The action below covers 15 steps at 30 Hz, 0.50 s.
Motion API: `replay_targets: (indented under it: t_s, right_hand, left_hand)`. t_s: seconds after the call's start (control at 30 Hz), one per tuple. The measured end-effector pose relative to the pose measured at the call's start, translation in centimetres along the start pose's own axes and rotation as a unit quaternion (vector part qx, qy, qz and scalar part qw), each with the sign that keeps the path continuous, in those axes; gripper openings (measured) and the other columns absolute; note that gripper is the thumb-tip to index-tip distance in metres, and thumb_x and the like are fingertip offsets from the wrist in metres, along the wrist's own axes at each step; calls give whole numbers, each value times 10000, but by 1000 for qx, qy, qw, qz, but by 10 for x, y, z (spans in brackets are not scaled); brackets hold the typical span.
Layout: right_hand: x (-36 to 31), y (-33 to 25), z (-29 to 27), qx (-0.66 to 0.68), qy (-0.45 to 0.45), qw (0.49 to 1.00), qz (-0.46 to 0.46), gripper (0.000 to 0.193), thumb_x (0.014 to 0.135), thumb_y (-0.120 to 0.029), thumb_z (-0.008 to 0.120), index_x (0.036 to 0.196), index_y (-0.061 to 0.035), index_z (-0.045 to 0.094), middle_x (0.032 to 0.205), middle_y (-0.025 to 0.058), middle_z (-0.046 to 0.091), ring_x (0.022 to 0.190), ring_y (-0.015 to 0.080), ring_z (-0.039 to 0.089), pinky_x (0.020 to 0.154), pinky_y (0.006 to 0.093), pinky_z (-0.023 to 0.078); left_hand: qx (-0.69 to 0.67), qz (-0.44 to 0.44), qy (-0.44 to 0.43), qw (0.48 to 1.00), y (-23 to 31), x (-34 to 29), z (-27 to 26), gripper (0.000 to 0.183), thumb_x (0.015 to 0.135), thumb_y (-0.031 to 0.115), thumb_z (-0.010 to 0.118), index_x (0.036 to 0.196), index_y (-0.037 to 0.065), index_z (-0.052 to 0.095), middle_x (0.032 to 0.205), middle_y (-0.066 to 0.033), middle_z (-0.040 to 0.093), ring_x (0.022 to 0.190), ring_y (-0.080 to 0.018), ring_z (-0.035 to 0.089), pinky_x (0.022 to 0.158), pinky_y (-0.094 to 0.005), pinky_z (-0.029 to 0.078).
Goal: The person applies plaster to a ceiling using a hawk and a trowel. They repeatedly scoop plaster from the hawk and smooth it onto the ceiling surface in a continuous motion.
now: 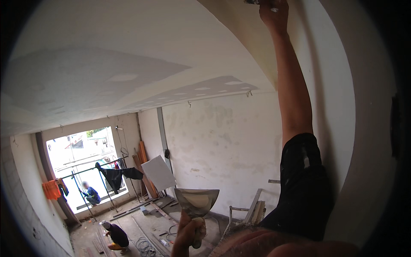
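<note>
My left hand (pixel 190 233) is closed round the handle of a wide putty knife (pixel 184 196), held blade up in front of me. A smear of pale filler (pixel 198 203) lies on its blade. My right arm, in a black short sleeve, reaches up the wall to the ceiling edge. There my right hand (pixel 275 13) is closed, with white smears on its skin. Part of a dark, smeared tool (pixel 251 1) shows beside its fingers, cut off by the upper rim, so its kind stays hidden.
Below, one person (pixel 116 236) crouches on the littered floor; another (pixel 90 193) squats by the bright window opening. Clothes hang on a pipe rack (pixel 87 165). A white board (pixel 159 172) leans near wooden planks (pixel 142 154). Timber pieces (pixel 256 210) stand close below me. The ceiling (pixel 107 25) slopes overhead.
</note>
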State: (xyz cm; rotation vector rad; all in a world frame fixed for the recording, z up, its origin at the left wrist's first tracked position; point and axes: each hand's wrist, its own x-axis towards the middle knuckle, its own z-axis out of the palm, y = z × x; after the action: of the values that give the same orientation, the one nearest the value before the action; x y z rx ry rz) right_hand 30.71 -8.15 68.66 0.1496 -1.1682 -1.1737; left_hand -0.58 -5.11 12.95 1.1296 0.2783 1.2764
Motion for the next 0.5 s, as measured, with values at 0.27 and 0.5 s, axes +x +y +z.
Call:
replay_targets:
  t_s: [0.27,0.5]
  right_hand:
    - [-1,17,10,45,-69,996,14,384,1018,58,540,1387,-42,497,1185,62,675,1046,110,605,832,235,466]
    - [-15,-13,-12,-141,8,989,-50,338,1007,4,594,1336,-42,535,1125,155,716,980,215,711,764,312,545]
  left_hand:
    - [9,-7,-14,1000,4,0,-2,764,825,-50,503,1510,160,237,798,-100,585,564,-163,572,448,-320,493]
    - [6,-5,-2,1000,2,0,-1,726,827,-54,503,1485,149,272,790,-97,582,563,-162,570,446,-316,491]
